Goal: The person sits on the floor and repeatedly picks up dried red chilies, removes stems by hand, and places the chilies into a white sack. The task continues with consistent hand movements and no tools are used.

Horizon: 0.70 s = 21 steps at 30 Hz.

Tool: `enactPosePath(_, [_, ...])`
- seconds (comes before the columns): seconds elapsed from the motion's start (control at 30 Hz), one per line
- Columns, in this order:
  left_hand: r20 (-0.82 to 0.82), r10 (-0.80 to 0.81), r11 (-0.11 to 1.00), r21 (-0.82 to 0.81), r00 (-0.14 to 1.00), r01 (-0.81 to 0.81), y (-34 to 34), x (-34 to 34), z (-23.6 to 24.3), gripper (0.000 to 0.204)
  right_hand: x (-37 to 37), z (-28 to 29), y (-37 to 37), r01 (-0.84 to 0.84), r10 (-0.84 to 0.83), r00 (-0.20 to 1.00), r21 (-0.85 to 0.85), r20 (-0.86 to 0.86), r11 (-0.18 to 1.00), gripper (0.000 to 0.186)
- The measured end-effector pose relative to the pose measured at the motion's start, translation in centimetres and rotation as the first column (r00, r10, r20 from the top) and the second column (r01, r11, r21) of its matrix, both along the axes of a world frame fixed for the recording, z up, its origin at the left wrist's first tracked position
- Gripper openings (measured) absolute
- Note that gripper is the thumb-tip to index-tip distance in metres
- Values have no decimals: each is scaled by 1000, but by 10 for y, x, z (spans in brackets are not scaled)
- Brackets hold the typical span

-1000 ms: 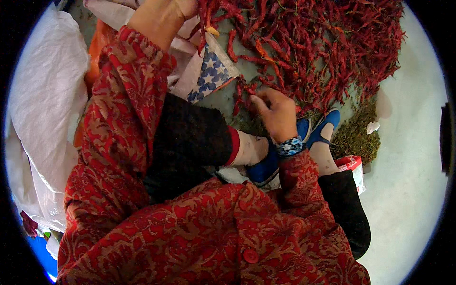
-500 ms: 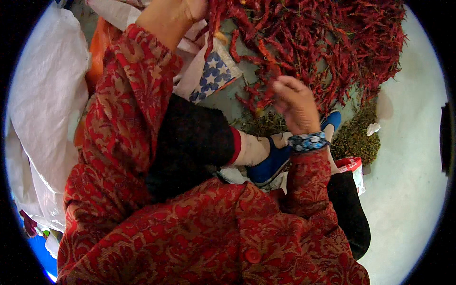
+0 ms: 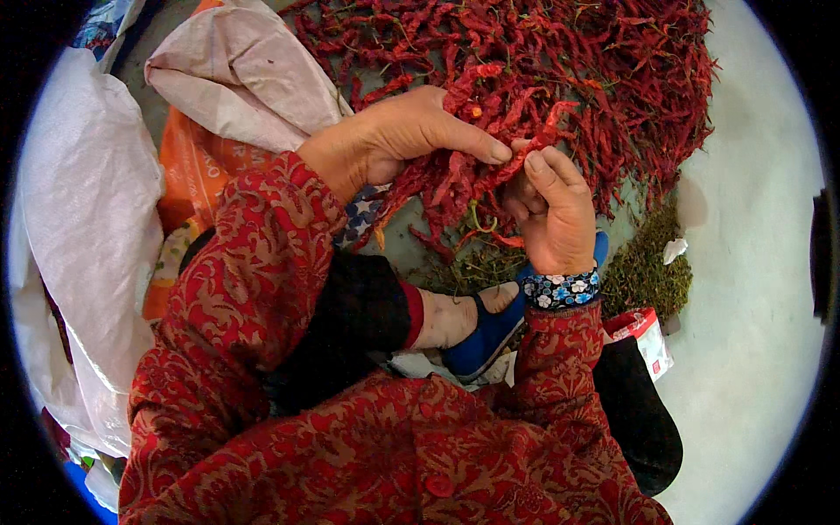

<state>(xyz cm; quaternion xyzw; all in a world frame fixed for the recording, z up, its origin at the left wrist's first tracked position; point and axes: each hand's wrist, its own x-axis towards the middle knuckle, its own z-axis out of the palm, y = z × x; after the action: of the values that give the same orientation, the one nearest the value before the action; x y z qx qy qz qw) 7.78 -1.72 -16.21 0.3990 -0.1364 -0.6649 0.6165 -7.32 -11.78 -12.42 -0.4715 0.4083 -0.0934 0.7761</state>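
My left hand (image 3: 398, 131) is closed around a bunch of dried red chillies (image 3: 451, 188), some hanging below the palm. Its thumb tip presses on one wrinkled chilli (image 3: 553, 127) at the bunch's right side. My right hand (image 3: 560, 210) meets it there, thumb and fingers pinched on the same chilli. A thin greenish-yellow stem curls just below the fingers. Behind both hands spreads a large heap of dried red chillies (image 3: 630, 79) on the pale floor.
Broken stems (image 3: 652, 271) lie heaped at the right, with a white scrap (image 3: 675, 251) on them. A red-and-white packet (image 3: 646, 337) sits near my right knee. White sack (image 3: 87, 192), orange bag (image 3: 188, 166) and off-white sack (image 3: 241, 70) crowd the left. My blue shoe (image 3: 483, 341) is below the hands.
My left hand has come down and right from the top edge with the chilli bunch. The right hand, apart from it before, now meets it and pinches a chilli.
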Motion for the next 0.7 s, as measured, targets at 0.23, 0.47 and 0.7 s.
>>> enactPosePath(0.23, [61, -32, 999, 13, 998, 31, 2, 0, -10, 31, 7, -15, 8, -8, -3, 999, -223, -50, 975, 18])
enactPosePath(0.47, [66, 84, 996, 17, 994, -85, -1, 5, -19, 28, 4, -6, 6, -165, 104, 975, -321, -198, 932, 17])
enactPosePath(0.7, [15, 143, 989, 30, 990, -144, -1, 5, -10, 24, 1, -10, 17, -301, 301, 944, 21, -133, 953, 20])
